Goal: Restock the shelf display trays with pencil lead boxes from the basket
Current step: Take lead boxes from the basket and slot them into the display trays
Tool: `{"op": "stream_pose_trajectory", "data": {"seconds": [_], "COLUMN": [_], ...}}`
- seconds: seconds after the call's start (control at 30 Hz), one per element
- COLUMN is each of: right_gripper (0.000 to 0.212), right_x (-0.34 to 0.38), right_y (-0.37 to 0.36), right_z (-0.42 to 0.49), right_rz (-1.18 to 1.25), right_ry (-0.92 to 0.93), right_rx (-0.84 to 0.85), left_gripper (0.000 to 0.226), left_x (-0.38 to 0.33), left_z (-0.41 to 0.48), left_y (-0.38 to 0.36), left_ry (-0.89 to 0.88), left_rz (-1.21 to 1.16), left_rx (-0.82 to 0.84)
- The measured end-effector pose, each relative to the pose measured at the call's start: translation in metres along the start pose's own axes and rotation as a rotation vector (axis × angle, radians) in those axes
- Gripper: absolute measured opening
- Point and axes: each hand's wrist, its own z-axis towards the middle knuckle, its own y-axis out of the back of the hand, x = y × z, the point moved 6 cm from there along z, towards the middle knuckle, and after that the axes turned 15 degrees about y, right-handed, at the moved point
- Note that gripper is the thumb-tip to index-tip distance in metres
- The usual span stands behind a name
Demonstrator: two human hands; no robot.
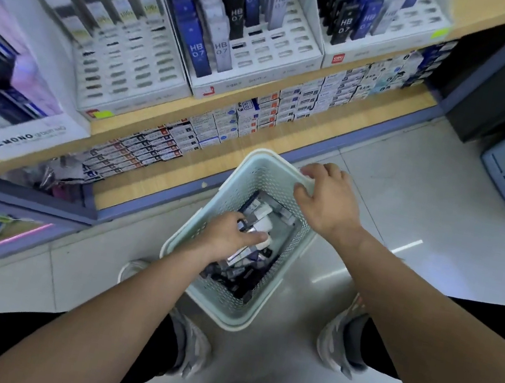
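Down by the shoes (191, 346) sits the pale green basket (214, 301), with loose pencil lead boxes (243, 274) heaped inside. The left hand (229, 238) reaches in from 8 o'clock, fingers curled round a few boxes and thumb across a white one. The right hand (327, 201) grips the rim at the basket's 1 o'clock corner, fingers slightly spread. Farther off, at 11 o'clock, display trays (268, 55) stand on the wooden shelf (179, 175).

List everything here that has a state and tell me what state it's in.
Basket: open-topped, partly full.
Pencil lead boxes: loose, jumbled in the basket.
Left hand: down in the basket, gripping some of the boxes.
Right hand: gripping the basket's far rim.
Left tray: back rows filled, front slots empty.
Middle tray: back rows filled, front slots empty.
Right tray: back rows filled, front slots empty.
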Motion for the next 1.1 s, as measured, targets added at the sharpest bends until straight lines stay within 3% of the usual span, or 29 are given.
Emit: {"op": "stream_pose_trajectory", "data": {"seconds": [0.1,0.2,0.33,0.43,0.57,0.67,0.83,0.93,1.1], "right_gripper": [0.024,0.014,0.038,0.038,0.023,0.016,0.021,0.032,0.029], "right_x": [0.029,0.063,0.11,0.134,0.146,0.151,0.16,0.17,0.193], "right_y": [0.01,0.023,0.055,0.087,0.109,0.12,0.138,0.153,0.17], "right_z": [-0.011,-0.027,-0.049,-0.059,-0.067,-0.07,-0.061,-0.048,-0.021], "right_rz": [0.318,0.649,0.995,1.029,1.014,0.995,0.982,0.952,0.95], "right_ry": [-0.033,-0.095,-0.07,0.022,0.028,0.038,0.089,0.177,0.25], "right_rx": [0.12,0.167,0.17,0.106,0.09,0.079,0.005,-0.09,-0.185], "left_gripper": [0.056,0.055,0.03,0.028,0.043,0.036,0.042,0.034,0.028], "left_x": [-0.008,-0.023,-0.041,-0.048,-0.054,-0.055,-0.062,-0.064,-0.047], "left_z": [-0.031,-0.064,-0.112,-0.139,-0.163,-0.174,-0.192,-0.202,-0.202], "left_y": [0.018,0.037,0.064,0.08,0.092,0.101,0.114,0.127,0.155], "left_ry": [0.007,-0.016,-0.103,-0.192,-0.243,-0.254,-0.31,-0.328,-0.334], "left_rz": [-0.19,-0.451,-0.581,-0.603,-0.63,-0.567,-0.533,-0.61,-0.702], "left_rx": [-0.01,0.021,-0.006,-0.024,-0.063,-0.128,-0.145,-0.127,-0.2]}}
